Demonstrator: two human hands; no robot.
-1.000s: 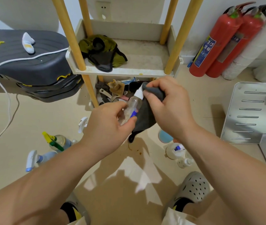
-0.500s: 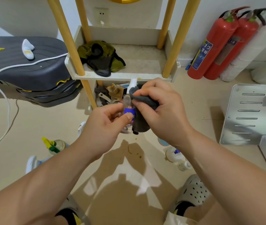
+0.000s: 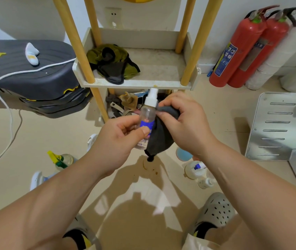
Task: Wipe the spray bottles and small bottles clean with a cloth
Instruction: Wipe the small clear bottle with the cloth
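Tilted a moment ago, the small bottle (image 3: 148,114) now stands upright, pinched in my left grip (image 3: 118,139) while my right grip (image 3: 185,127) clutches the cloth (image 3: 160,138) against it, and the floor bottles (image 3: 195,169) probably still need wiping.

Small spray bottle (image 3: 148,112) goes from tilted to upright. Its white cap (image 3: 151,98) is now exposed, no longer under the grey cloth (image 3: 160,138). Right hand (image 3: 185,123) moves cloth down to bottle's neck and right side.

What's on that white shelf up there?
A crumpled green-and-black cloth lies on the shelf. The lower tier holds a jumble, partly hidden by the small spray bottle and right hand.
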